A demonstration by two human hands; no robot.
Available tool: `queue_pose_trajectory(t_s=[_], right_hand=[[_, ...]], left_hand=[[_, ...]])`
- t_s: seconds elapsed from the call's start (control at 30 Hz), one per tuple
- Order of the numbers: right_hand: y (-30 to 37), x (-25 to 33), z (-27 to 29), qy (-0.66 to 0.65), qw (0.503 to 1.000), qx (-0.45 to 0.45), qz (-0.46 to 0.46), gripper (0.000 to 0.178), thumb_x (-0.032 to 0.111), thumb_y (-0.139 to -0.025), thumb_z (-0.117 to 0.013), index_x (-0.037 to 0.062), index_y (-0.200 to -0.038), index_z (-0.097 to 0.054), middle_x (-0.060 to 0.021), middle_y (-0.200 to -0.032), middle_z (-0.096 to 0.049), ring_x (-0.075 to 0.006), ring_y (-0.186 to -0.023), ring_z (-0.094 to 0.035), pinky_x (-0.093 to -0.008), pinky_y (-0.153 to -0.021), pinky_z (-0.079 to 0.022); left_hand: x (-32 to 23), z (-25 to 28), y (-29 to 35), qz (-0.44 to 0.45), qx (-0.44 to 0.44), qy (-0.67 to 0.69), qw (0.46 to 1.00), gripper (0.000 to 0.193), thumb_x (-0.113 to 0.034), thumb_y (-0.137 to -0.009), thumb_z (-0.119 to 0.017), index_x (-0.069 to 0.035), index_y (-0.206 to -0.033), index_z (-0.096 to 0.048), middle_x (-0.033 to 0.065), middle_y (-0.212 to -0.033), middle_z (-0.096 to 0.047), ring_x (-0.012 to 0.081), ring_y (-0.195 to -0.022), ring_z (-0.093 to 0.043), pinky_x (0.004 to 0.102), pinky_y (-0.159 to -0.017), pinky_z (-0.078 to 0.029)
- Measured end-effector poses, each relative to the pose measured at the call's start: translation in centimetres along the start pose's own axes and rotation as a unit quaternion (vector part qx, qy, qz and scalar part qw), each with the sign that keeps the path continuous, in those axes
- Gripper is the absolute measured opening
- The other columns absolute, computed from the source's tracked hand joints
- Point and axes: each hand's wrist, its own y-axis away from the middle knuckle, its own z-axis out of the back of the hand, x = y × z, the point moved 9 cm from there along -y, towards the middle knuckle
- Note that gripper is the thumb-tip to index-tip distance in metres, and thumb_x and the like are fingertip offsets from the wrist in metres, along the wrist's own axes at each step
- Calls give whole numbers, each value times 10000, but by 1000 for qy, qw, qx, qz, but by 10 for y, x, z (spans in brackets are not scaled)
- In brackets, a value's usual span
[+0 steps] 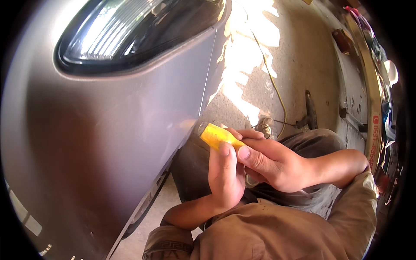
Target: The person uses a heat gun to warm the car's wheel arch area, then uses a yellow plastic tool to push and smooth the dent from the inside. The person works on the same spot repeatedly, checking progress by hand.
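Observation:
Both my hands are together in front of my chest, around a small yellow tapered piece [216, 136] with a clear, greyish wide end pointing left. It looks like a small bottle or a tool handle; I cannot tell which. My right hand [277, 167] pinches its narrow end between thumb and fingers. From below, my left hand [226, 173] grips it, with a fingertip pressed against its side. The fingers partly hide the narrow end. Just left of the yellow piece is the silver-grey bumper [143, 125] of a car, with a small gap between them.
A headlight [130, 39] sits above the bumper. A yellow cable [273, 80] runs over the sunlit concrete floor [312, 56]. Beyond my right knee a dark metal tool or bracket [310, 110] stands. Along the right side is a long board [373, 108] with cluttered things behind it.

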Motion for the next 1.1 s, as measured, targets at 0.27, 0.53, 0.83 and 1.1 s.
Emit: queue_pose_trajectory(t_s=[0.27, 0.53, 0.83, 1.1], right_hand=[[-8, -9, 0, 16, 1000, 11, 0, 530, 425, -1098, -386, -34, -1325, -523, -17, -837, -497, -79, -627, -439, -243, -561, -379], [-10, -5, 0, 7, 1000, 2, -4, 555, 425, -1092, -408, -65, -1321, -532, -70, -1227, -409, -104, -679, -473, -252, -553, -404], [-11, -2, -2, -17, 1000, 2, -18, 576, 420, -1088, -423, -60, -1400, -488, -72, -1243, -412, -100, -671, -486, -252, -518, -404], [-14, -6, 0, -11, 1000, 0, 13, 562, 412, -1093, -410, -66, -1374, -504, -61, -1247, -413, -94, -627, -460, -248, -510, -391]], left_hand=[[-7, 2, -5, -13, -6, 11, 1000, 357, -361, -1102, -339, -33, -1215, -420, 244, -1236, -566, 263, -1101, -582, 397, -984, -460], [-12, 1, -7, -18, -12, -27, 999, 396, -398, -1111, -289, -37, -1207, -420, 219, -1225, -577, 249, -1111, -580, 394, -995, -458], [-13, 4, -7, -18, 0, -58, 998, 452, -450, -1111, -236, -47, -1196, -420, 210, -1227, -557, 257, -1120, -577, 403, -1012, -456], [-11, 4, -8, -18, -3, -25, 1000, 424, -408, -1109, -315, -18, -1236, -422, 224, -1237, -578, 241, -1092, -597, 373, -962, -484]])
